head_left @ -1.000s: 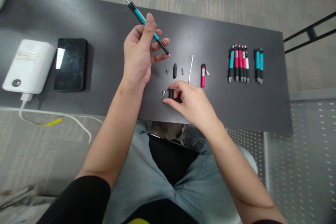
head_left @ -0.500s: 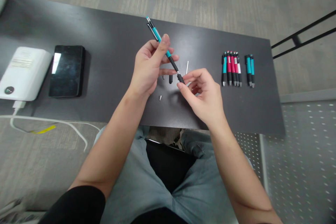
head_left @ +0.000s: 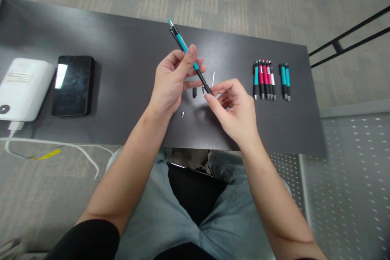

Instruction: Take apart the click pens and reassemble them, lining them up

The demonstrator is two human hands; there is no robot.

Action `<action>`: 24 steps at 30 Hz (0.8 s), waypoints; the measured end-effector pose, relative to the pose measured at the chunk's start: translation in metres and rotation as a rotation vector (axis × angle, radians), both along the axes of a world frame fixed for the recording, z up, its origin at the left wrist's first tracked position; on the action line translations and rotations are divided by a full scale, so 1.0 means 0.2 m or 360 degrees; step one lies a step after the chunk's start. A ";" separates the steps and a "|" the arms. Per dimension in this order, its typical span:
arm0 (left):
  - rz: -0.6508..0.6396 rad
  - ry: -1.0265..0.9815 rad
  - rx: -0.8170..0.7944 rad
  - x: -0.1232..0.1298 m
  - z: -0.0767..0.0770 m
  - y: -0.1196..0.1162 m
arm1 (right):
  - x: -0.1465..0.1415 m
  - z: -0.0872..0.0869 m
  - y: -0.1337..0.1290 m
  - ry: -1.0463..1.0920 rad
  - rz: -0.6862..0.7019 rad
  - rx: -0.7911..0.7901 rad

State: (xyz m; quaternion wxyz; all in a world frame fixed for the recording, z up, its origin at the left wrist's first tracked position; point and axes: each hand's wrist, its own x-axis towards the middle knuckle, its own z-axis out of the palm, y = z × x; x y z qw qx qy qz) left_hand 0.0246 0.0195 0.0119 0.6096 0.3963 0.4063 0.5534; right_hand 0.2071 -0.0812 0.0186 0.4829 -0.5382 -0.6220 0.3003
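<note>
My left hand [head_left: 170,79] is closed around a turquoise pen [head_left: 182,43], which slants with its clip and button end up and away from me. At its lower end sits a black rubber grip [head_left: 208,89], pinched between the thumb and fingers of my right hand [head_left: 239,107]. On the table below lie loose pen parts: a small silver cone tip [head_left: 182,115], a short black piece [head_left: 194,93], a thin pale rod [head_left: 213,78] and a small metallic piece [head_left: 203,89]. My left fingers partly cover this area.
To the right, a row of turquoise, red and white pens [head_left: 265,79] lies beside two turquoise pens [head_left: 285,81]. A black phone-like device [head_left: 73,85] and a white power bank [head_left: 26,89] with a cable [head_left: 70,144] are at the left of the dark table [head_left: 131,57].
The black grip in my right hand has moved up onto the pen's lower end, closing the gap where a thin tip showed. My view has shifted slightly.
</note>
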 end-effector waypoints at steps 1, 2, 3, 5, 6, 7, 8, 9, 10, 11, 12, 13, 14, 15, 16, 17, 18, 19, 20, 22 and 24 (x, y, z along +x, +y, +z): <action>0.0003 0.0014 0.0008 0.00 0.00 0.00 | 0.00 0.00 0.00 0.0008 0.0002 -0.0001; -0.0001 0.0029 0.0015 -0.01 -0.01 0.00 | 0.00 0.00 0.00 0.0016 -0.0003 -0.0003; -0.0016 0.0044 0.0017 -0.01 -0.01 -0.01 | 0.00 -0.01 0.00 0.0021 -0.0016 -0.0001; -0.0076 0.0067 0.0010 -0.01 -0.01 -0.02 | 0.00 -0.01 0.01 0.0016 -0.0047 0.0003; -0.0116 0.0071 0.0004 0.00 -0.01 -0.03 | 0.00 -0.02 0.01 0.0009 -0.0070 0.0007; -0.0157 0.0070 -0.0004 0.00 0.00 -0.04 | 0.00 -0.02 0.01 0.0004 -0.0093 0.0013; -0.0201 0.0063 -0.0014 0.00 0.00 -0.04 | 0.00 -0.02 0.01 0.0001 -0.0112 0.0021; -0.0244 0.0050 -0.0028 0.01 0.00 -0.05 | 0.00 -0.02 0.01 0.0004 -0.0135 0.0035; -0.0284 0.0032 -0.0045 0.01 0.01 -0.05 | 0.00 -0.03 0.01 0.0012 -0.0160 0.0049; -0.0322 0.0013 -0.0063 0.01 0.01 -0.05 | 0.00 -0.03 0.01 0.0019 -0.0187 0.0063; -0.0351 -0.0004 -0.0077 0.02 0.02 -0.06 | 0.00 -0.03 0.01 0.0026 -0.0212 0.0069; -0.0371 -0.0014 -0.0085 0.02 0.02 -0.06 | 0.00 -0.04 0.01 0.0032 -0.0235 0.0066; -0.0379 -0.0018 -0.0083 0.02 0.02 -0.06 | 0.00 -0.04 0.01 0.0043 -0.0254 0.0059; -0.0378 -0.0016 -0.0074 0.02 0.02 -0.06 | 0.00 -0.04 0.01 0.0059 -0.0267 0.0050; -0.0373 -0.0011 -0.0059 0.03 0.02 -0.06 | 0.00 -0.04 0.01 0.0078 -0.0273 0.0040; -0.0367 -0.0011 -0.0044 0.03 0.02 -0.07 | 0.00 -0.04 0.01 0.0096 -0.0274 0.0033; -0.0364 -0.0017 -0.0030 0.03 0.02 -0.07 | 0.00 -0.04 0.01 0.0110 -0.0273 0.0031; -0.0366 -0.0028 -0.0020 0.03 0.01 -0.07 | 0.00 -0.04 0.01 0.0114 -0.0273 0.0039; -0.0373 -0.0041 -0.0013 0.03 0.01 -0.08 | 0.00 -0.04 0.01 0.0110 -0.0276 0.0052; -0.0391 -0.0068 -0.0009 0.03 0.00 -0.08 | 0.00 -0.05 0.01 0.0083 -0.0282 0.0080; -0.0392 -0.0099 -0.0007 0.02 -0.01 -0.08 | 0.00 -0.05 0.01 0.0068 -0.0276 0.0084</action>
